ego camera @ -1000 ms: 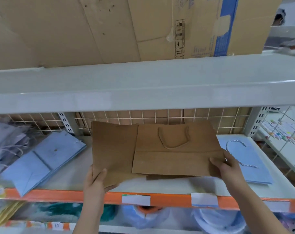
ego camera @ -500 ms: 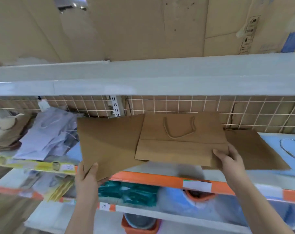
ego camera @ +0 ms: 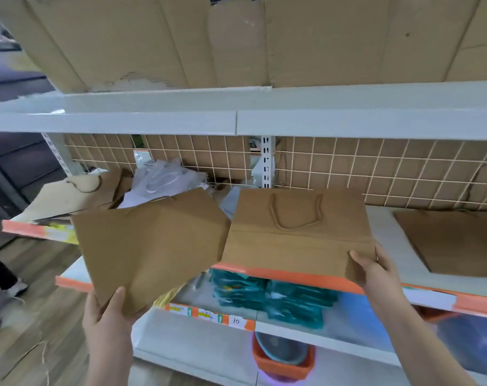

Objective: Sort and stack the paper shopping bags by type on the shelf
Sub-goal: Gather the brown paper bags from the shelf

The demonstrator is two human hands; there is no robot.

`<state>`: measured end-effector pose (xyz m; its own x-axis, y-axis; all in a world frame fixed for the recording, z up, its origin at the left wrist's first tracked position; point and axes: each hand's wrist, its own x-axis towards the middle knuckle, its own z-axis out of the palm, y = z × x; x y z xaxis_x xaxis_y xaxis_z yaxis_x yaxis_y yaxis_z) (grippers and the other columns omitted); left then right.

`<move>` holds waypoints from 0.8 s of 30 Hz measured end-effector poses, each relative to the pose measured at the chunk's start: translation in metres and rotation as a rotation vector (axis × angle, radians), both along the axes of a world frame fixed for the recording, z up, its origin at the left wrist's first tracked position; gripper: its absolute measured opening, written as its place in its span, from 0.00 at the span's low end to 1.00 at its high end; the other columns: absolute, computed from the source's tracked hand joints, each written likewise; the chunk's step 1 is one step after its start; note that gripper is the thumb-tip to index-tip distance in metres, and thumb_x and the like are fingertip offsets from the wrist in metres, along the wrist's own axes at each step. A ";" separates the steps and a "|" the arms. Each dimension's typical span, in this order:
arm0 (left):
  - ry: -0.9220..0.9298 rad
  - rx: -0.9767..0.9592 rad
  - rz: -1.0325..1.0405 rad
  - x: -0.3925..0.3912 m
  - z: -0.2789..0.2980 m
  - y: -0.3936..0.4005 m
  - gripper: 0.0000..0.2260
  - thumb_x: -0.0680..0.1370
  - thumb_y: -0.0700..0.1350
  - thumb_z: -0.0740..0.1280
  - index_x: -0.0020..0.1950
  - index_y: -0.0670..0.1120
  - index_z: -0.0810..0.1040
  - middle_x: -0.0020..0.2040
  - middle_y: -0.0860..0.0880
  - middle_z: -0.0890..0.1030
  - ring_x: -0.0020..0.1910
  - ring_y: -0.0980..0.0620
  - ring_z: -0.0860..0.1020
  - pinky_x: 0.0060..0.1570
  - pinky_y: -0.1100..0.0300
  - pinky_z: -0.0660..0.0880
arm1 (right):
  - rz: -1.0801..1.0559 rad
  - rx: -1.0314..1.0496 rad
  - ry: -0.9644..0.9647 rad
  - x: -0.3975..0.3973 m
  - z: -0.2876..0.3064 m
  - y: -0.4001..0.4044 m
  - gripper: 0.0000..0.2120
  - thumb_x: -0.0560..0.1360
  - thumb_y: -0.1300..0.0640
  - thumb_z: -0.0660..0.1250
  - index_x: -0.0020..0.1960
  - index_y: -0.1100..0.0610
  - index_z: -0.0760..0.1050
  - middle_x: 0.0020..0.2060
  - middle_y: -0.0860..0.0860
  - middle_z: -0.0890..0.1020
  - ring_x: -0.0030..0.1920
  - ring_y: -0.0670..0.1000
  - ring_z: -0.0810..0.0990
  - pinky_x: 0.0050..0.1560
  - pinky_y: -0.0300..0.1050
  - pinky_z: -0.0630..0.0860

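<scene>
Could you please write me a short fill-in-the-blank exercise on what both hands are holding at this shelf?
1. Each hand grips a ____ paper bag.
2. The bag with its rope handle showing is held by the ____ hand.
3. The left hand grips the plain bag at its lower ____ corner.
4. The shelf edge is coloured ____.

Missing words: brown; right; left; orange

- I stand in a shop stockroom: white metal shelving (ego camera: 348, 118) with orange price strips (ego camera: 292, 277) fills the frame.
- Flattened cardboard (ego camera: 153, 40) sits along the top.
- Packaged green goods (ego camera: 278, 299) lie at lower centre.
</scene>
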<state>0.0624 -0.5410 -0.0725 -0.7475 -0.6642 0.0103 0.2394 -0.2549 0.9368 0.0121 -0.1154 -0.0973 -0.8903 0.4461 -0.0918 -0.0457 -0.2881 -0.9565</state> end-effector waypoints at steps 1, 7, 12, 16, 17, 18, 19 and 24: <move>0.008 0.011 0.002 0.002 -0.001 -0.007 0.19 0.80 0.35 0.61 0.47 0.59 0.81 0.50 0.59 0.81 0.49 0.49 0.79 0.36 0.53 0.82 | 0.005 -0.017 0.007 -0.001 0.002 -0.006 0.19 0.74 0.66 0.66 0.62 0.52 0.76 0.55 0.51 0.83 0.53 0.51 0.81 0.55 0.46 0.79; 0.014 0.043 0.071 -0.004 -0.019 -0.064 0.13 0.79 0.36 0.63 0.46 0.54 0.81 0.46 0.57 0.82 0.51 0.45 0.78 0.40 0.45 0.81 | 0.050 -0.070 0.025 -0.033 0.011 -0.058 0.16 0.75 0.68 0.64 0.57 0.52 0.78 0.51 0.52 0.82 0.48 0.50 0.80 0.46 0.41 0.80; 0.026 0.069 0.103 -0.036 -0.024 -0.110 0.10 0.78 0.38 0.65 0.52 0.51 0.81 0.51 0.53 0.82 0.56 0.43 0.78 0.43 0.41 0.80 | 0.105 -0.057 0.066 -0.076 0.011 -0.109 0.18 0.74 0.68 0.65 0.61 0.53 0.77 0.52 0.51 0.83 0.53 0.51 0.81 0.57 0.51 0.77; -0.001 0.128 0.152 -0.072 -0.020 -0.144 0.09 0.76 0.39 0.66 0.51 0.51 0.80 0.60 0.44 0.78 0.60 0.35 0.76 0.45 0.41 0.79 | 0.154 -0.123 0.108 -0.120 0.012 -0.148 0.17 0.74 0.69 0.65 0.59 0.54 0.78 0.47 0.48 0.85 0.46 0.45 0.84 0.41 0.42 0.82; -0.020 0.128 0.155 -0.080 -0.018 -0.153 0.08 0.76 0.40 0.67 0.50 0.52 0.80 0.61 0.42 0.78 0.60 0.33 0.76 0.48 0.37 0.77 | 0.166 -0.135 0.116 -0.131 0.012 -0.158 0.17 0.74 0.69 0.65 0.58 0.54 0.78 0.47 0.47 0.85 0.45 0.45 0.84 0.39 0.41 0.81; -0.027 0.125 0.150 -0.088 -0.016 -0.164 0.08 0.76 0.40 0.67 0.49 0.53 0.80 0.61 0.41 0.78 0.60 0.32 0.75 0.49 0.34 0.76 | 0.186 -0.147 0.125 -0.142 0.009 -0.167 0.17 0.73 0.69 0.65 0.58 0.54 0.78 0.47 0.47 0.85 0.45 0.45 0.84 0.39 0.41 0.81; -0.019 0.122 0.155 -0.096 -0.015 -0.173 0.08 0.77 0.40 0.66 0.49 0.52 0.80 0.62 0.41 0.77 0.61 0.33 0.75 0.49 0.34 0.76 | 0.200 -0.166 0.127 -0.150 0.011 -0.178 0.18 0.73 0.69 0.65 0.59 0.54 0.78 0.48 0.47 0.85 0.46 0.45 0.84 0.40 0.41 0.81; 0.032 0.121 0.205 -0.124 -0.013 -0.205 0.11 0.79 0.36 0.63 0.61 0.43 0.74 0.57 0.46 0.77 0.62 0.42 0.75 0.41 0.53 0.82 | 0.262 -0.143 0.100 -0.192 0.018 -0.227 0.18 0.74 0.68 0.65 0.60 0.53 0.77 0.48 0.48 0.85 0.45 0.45 0.84 0.37 0.39 0.80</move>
<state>-0.0619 -0.7463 -0.0858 -0.5977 -0.7997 -0.0569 0.3266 -0.3077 0.8937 -0.1798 -0.3422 -0.0790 -0.9810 0.1890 -0.0430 -0.0441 -0.4341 -0.8998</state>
